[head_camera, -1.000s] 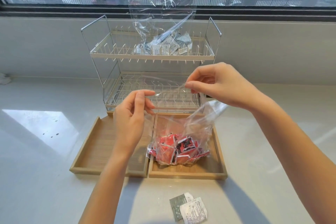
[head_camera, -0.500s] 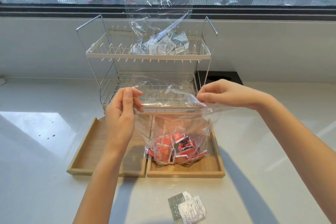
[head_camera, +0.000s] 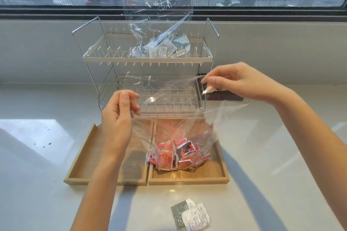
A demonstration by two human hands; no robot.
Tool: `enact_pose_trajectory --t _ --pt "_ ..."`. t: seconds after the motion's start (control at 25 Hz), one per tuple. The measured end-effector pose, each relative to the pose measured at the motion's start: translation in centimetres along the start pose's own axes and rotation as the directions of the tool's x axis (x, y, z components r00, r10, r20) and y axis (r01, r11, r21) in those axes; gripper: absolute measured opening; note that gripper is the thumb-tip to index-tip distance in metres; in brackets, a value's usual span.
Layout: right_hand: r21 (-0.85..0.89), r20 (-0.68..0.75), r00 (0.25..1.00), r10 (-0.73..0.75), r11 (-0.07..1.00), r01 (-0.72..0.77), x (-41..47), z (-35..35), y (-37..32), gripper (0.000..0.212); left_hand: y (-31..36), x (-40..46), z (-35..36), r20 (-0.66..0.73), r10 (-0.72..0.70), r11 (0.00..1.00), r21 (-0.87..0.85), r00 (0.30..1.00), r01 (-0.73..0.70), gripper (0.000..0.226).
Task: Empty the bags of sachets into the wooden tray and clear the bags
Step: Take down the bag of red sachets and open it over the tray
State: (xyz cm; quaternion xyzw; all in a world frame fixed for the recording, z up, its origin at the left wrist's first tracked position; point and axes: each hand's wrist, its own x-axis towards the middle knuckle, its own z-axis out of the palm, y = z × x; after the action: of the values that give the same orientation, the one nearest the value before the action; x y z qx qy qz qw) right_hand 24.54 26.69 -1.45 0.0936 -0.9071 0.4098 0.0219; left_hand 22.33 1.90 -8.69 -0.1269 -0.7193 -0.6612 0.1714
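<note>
A clear plastic bag (head_camera: 180, 127) of red sachets (head_camera: 176, 155) rests in the right compartment of the wooden tray (head_camera: 224, 170). My left hand (head_camera: 117, 120) pinches the bag's mouth on the left. Over by the rack's right post, my right hand (head_camera: 238, 82) pinches the mouth's other side. The opening is stretched wide between them. The tray's left compartment (head_camera: 90, 157) holds no sachets. A second clear bag (head_camera: 159, 18) with grey and white sachets (head_camera: 165, 48) stands on the top shelf of the wire rack (head_camera: 148, 60).
Two loose sachets (head_camera: 191, 216), one grey and one white, lie on the white counter near the front edge. The wire rack stands right behind the tray, against the wall under a window. A dark object (head_camera: 223, 96) sits behind my right hand.
My right hand has pulled its side of the bag mouth to the right and down, widening the opening. My left hand has stayed about where it was.
</note>
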Motion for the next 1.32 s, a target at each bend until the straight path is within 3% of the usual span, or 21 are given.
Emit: enact_pose_trajectory --t 0.16,0.32,0.4,0.48,0.56,0.64,0.72,0.84,1.0,1.12,1.32 --pt "0.017 -0.059 0.994 0.094 0.995 -0.094 -0.7 0.0 2.7 0.012 -0.4 0.3 -0.6 -0.048 -0.027 1.000 -0.002 0.998 0.027 0.032" --pt "0.053 -0.332 0.943 0.007 0.999 0.011 -1.1 -0.9 2.9 0.015 -0.1 0.6 -0.4 -0.019 -0.013 1.000 -0.001 1.000 0.013 0.030" --pt "-0.039 -0.488 0.867 -0.098 0.995 0.090 -1.0 -1.5 2.1 0.016 0.2 0.8 -0.2 0.000 0.000 1.000 -0.010 1.000 0.000 0.028" --pt "-0.016 -0.649 0.746 -0.151 0.983 0.185 -1.1 -1.8 1.5 0.015 0.3 1.2 -0.5 -0.004 -0.010 0.999 -0.040 1.000 0.010 0.024" --pt "0.053 -0.776 0.620 -0.115 0.968 0.245 -1.5 -1.2 1.7 0.014 0.1 1.4 -0.9 -0.020 -0.032 0.997 -0.066 0.999 0.031 0.023" --pt "0.158 -0.818 0.576 -0.009 0.958 0.240 -2.2 0.6 3.2 0.014 -0.1 1.4 -1.3 -0.034 -0.045 0.996 -0.075 0.998 0.042 0.023" --pt "0.324 -0.740 0.660 0.130 0.929 0.180 -3.1 3.3 5.6 0.018 -0.3 1.3 -1.3 -0.041 -0.055 0.996 -0.078 0.998 0.052 0.022" --pt "0.425 -0.447 0.854 0.266 0.903 -0.059 -4.9 8.3 9.2 0.059 -0.3 1.4 -1.3 -0.035 -0.059 0.995 -0.084 0.998 0.055 0.021" --pt "0.370 -0.102 0.916 0.387 0.870 -0.326 -6.6 13.8 12.3 0.086 -0.7 1.5 -1.4 -0.006 -0.063 0.993 -0.102 0.998 0.062 0.023" --pt "0.224 -0.017 0.918 0.397 0.896 -0.383 -6.8 16.2 13.2 0.074 -1.2 1.4 -1.6 0.071 -0.053 0.991 -0.120 0.996 0.062 0.027" --pt "0.088 -0.160 0.882 0.443 0.896 -0.435 -6.3 18.2 14.3 0.042 -2.8 0.0 -1.6 0.290 -0.153 0.974 -0.115 0.945 0.193 0.037"
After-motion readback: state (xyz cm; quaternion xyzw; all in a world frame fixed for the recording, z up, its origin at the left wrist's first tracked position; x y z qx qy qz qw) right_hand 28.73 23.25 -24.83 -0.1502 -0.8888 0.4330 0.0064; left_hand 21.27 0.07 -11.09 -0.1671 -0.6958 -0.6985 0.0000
